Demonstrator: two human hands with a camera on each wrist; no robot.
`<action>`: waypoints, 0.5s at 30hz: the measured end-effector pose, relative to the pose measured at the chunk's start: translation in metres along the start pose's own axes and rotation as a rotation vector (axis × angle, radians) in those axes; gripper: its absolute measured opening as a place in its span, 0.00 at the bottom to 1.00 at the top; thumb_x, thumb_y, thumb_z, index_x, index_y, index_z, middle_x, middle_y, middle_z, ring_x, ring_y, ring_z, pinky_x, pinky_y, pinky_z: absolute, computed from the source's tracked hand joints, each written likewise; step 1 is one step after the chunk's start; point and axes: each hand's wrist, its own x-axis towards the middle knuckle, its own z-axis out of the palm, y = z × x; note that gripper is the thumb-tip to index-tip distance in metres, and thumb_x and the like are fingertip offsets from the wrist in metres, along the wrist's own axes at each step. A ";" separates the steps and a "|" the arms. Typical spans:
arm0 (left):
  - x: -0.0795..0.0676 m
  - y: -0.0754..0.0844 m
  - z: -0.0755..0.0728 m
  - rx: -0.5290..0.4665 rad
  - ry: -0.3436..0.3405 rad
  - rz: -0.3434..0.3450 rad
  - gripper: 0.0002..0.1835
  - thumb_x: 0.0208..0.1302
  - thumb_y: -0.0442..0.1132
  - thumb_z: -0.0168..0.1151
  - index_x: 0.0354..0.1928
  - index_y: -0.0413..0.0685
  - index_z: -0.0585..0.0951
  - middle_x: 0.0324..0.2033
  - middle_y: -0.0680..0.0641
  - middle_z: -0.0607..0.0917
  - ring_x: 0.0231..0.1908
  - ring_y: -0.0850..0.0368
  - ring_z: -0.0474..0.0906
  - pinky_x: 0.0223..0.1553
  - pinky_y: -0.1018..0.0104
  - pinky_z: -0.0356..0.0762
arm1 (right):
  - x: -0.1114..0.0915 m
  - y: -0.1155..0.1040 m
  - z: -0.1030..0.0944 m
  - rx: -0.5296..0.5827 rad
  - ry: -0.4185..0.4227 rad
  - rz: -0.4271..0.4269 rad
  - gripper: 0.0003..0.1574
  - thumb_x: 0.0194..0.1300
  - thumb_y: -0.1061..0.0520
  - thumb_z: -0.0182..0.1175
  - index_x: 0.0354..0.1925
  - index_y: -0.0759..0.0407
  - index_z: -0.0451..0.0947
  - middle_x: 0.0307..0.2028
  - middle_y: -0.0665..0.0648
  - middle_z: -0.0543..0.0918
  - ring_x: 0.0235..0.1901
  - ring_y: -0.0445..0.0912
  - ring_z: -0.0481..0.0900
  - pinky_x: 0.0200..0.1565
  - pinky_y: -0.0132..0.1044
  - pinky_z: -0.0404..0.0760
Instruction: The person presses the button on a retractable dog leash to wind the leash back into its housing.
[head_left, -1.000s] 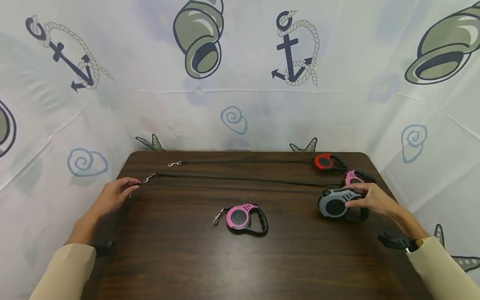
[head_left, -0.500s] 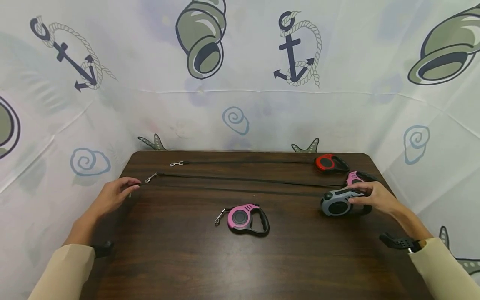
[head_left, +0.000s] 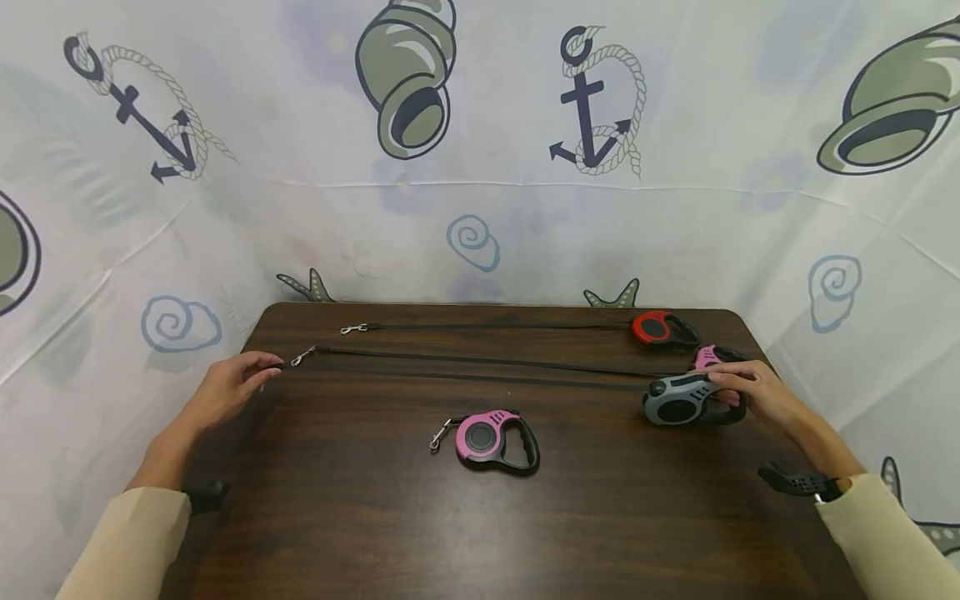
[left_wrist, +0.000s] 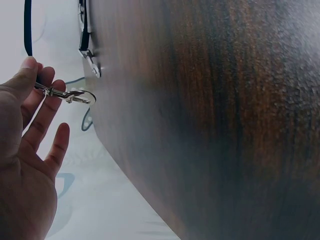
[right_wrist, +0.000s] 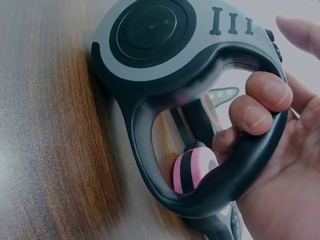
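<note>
My right hand (head_left: 771,400) holds a grey and black retractable dog leash (head_left: 677,402) at the table's right side. In the right wrist view its fingers curl through the black handle loop (right_wrist: 252,155), while the thumb (right_wrist: 300,32) stays off the casing. A black strap (head_left: 465,379) stretches from this leash across to my left hand (head_left: 234,385). Between thumb and fingers, the left hand pinches the strap end just behind a silver snap hook (left_wrist: 75,96), which points towards the table. The other left fingers are spread.
Behind the grey leash lies a pink leash (head_left: 707,357), its strap (head_left: 480,360) drawn out left to a clip (head_left: 303,356). Farther back, a red leash (head_left: 651,327) is likewise stretched out. Another pink leash (head_left: 480,437) lies mid-table (head_left: 390,533). Printed cloth (head_left: 510,242) surrounds the table.
The right hand has shifted its hold from the grey leash's casing to its handle, with fingers now inside the loop. The grey leash has tilted and moved slightly back. The left hand keeps its pinch.
</note>
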 end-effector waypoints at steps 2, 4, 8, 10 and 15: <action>0.001 0.001 -0.001 0.001 -0.013 -0.010 0.09 0.67 0.27 0.71 0.48 0.36 0.87 0.37 0.40 0.91 0.36 0.71 0.82 0.35 0.85 0.72 | 0.001 -0.001 0.001 0.041 0.008 0.007 0.20 0.82 0.68 0.46 0.58 0.79 0.80 0.40 0.47 0.88 0.36 0.38 0.79 0.38 0.31 0.77; 0.001 0.001 0.000 0.001 -0.016 -0.010 0.09 0.67 0.26 0.71 0.48 0.36 0.87 0.37 0.40 0.91 0.36 0.70 0.82 0.35 0.84 0.72 | 0.002 -0.001 0.001 0.059 0.017 0.008 0.21 0.83 0.67 0.45 0.57 0.78 0.81 0.45 0.47 0.90 0.40 0.37 0.81 0.43 0.30 0.77; 0.001 0.001 0.001 -0.005 -0.006 0.000 0.09 0.66 0.25 0.71 0.47 0.35 0.87 0.37 0.40 0.91 0.35 0.71 0.82 0.36 0.85 0.72 | 0.004 0.000 0.001 0.084 0.018 0.001 0.22 0.84 0.66 0.44 0.55 0.76 0.84 0.44 0.47 0.90 0.39 0.38 0.81 0.42 0.30 0.77; 0.000 0.001 0.001 -0.009 0.000 0.004 0.10 0.65 0.24 0.71 0.47 0.35 0.87 0.37 0.40 0.91 0.35 0.73 0.81 0.36 0.86 0.71 | 0.004 0.001 0.001 0.108 0.013 -0.015 0.21 0.83 0.68 0.44 0.55 0.75 0.84 0.44 0.47 0.91 0.39 0.38 0.82 0.41 0.30 0.79; 0.000 0.000 0.002 -0.002 0.016 0.017 0.10 0.63 0.23 0.72 0.46 0.35 0.87 0.36 0.40 0.91 0.35 0.75 0.81 0.37 0.87 0.71 | 0.007 0.003 0.001 0.145 0.003 -0.061 0.20 0.81 0.72 0.44 0.56 0.82 0.79 0.51 0.51 0.92 0.47 0.38 0.85 0.47 0.29 0.82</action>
